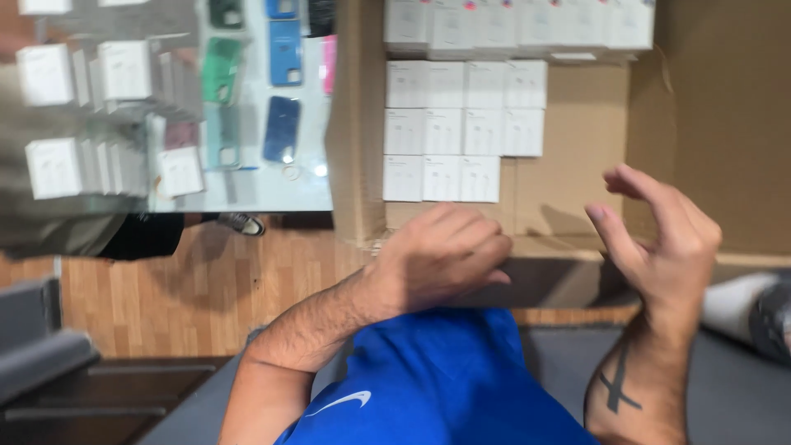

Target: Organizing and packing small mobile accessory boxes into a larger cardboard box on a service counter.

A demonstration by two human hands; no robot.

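A large open cardboard box (577,156) fills the upper right, just beyond both hands, its near wall right at the fingertips. Inside it, small white boxes (461,132) lie in neat flat rows against the far left part of the floor, with a taller stack of them along the far wall; the brown floor nearer the right hand is bare.

Left of the carton, well away from the fingers, is a glass display desk (247,185) showing more white boxes and phone cases (284,53) in blue, green and pink. Wooden floor (206,280) lies below it, on the near side of the left hand. The person wears a blue shirt (428,387).

The left hand (445,255) rests at the carton's near edge, knuckles up, its fingers (486,247) curled together and pressed close; whether they enclose anything cannot be told, as the palm faces away. The right hand (659,239) is raised over the bare floor of the carton, its fingers (610,235) spread and bent, holding nothing. A dark cross marks that forearm.

The picture is motion-blurred. Judging from the layout, working these rows well would mean keeping each white box flat and square against its neighbour, edges flush, steadying the carton wall with one hand while the other handles a single box.
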